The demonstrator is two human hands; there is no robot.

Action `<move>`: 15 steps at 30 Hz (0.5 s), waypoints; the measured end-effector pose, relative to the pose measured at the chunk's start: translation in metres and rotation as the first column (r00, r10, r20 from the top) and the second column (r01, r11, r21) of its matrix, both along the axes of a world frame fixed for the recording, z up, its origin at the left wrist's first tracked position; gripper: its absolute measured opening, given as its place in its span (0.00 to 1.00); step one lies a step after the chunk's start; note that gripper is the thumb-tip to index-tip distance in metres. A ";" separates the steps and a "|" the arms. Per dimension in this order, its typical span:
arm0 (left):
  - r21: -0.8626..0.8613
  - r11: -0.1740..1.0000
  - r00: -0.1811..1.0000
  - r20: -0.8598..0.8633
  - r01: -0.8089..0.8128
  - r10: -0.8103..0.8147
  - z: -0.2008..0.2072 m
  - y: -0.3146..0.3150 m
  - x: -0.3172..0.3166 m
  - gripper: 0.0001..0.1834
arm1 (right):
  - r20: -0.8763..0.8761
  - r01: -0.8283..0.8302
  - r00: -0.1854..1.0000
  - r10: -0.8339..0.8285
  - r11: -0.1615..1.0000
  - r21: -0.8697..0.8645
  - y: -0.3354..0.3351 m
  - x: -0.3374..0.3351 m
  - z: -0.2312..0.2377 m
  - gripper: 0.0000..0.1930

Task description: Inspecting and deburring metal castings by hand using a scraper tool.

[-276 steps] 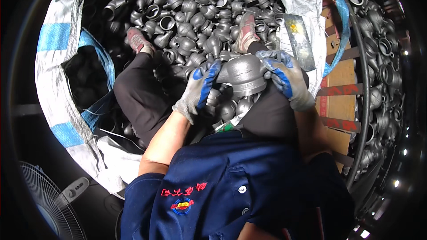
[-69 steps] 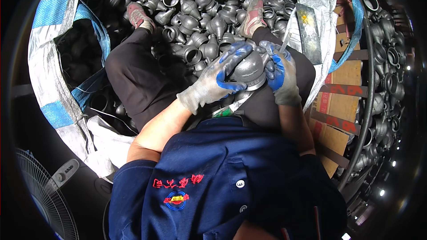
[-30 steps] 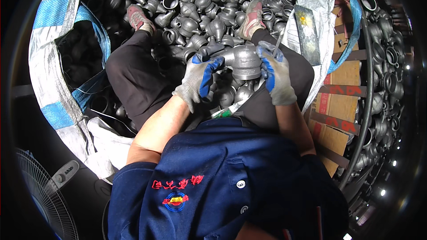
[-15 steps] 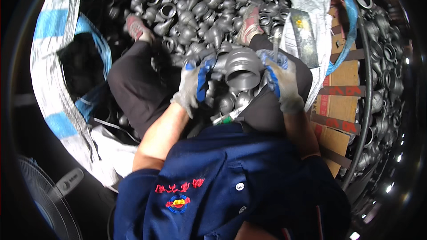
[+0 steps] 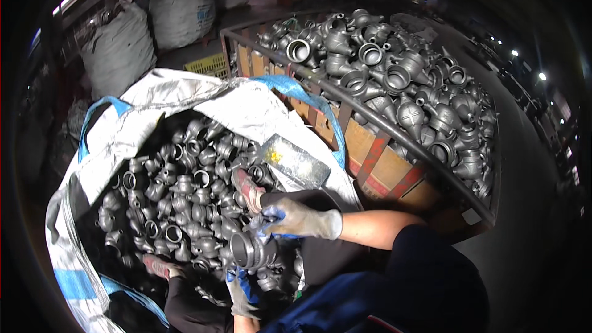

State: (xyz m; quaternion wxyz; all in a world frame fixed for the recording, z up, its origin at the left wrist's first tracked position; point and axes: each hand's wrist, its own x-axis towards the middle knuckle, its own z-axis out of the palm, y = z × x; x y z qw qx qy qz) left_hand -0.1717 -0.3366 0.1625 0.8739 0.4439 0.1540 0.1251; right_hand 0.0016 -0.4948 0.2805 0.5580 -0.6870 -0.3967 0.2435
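Head cam: both hands in gloves, grey w/ blue palms. R hand [image 5: 297, 218] has fingers curled on the upper end of a grey metal fitting [image 5: 264, 253], w/ a firm hold AFAICT. L hand [image 5: 242, 293] is at the fitting's lower end, partly curled, fingertips up near its wide mouth; can't tell if it's gripping or just touching. Fitting sits btwn the two hands, mouth facing pic left, over the R part of a big white bag [image 5: 191, 89] w/ blue straps [image 5: 338, 139]. Loose pile of similar fittings [image 5: 179, 213] in the bag, lying every which way. Two pinkish shoes [image 5: 248, 190] rest on the pile, well apart.

Flat metal plate [image 5: 296, 160] w/ yellow mark leans at the bag's R side, tilted. Just beyond: metal-framed bin [image 5: 370, 120], cardboard-lined, heaped w/ more fittings [image 5: 410, 114], approx up to rail ht or above. Bkgd, upper L: two full bulk bags [image 5: 120, 49] & yellow crate [image 5: 206, 65] near the bin's far corner. Lower R: navy shirt [image 5: 425, 277], mostly in shadow.
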 end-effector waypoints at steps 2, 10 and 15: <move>-0.133 0.985 0.993 -0.024 0.107 -0.112 0.042 0.000 0.012 0.14 | 0.108 0.106 0.988 -0.109 0.994 0.030 -0.016 0.018 0.029 0.12; -0.001 0.985 0.983 0.052 0.174 -0.174 0.043 0.018 0.083 0.14 | -0.044 0.500 0.844 -0.534 0.754 0.426 -0.139 0.154 0.144 0.10; 0.069 0.990 0.992 -0.028 0.123 -0.121 0.025 0.022 0.081 0.14 | -0.337 0.836 0.426 -0.840 0.222 0.502 -0.217 0.237 0.213 0.10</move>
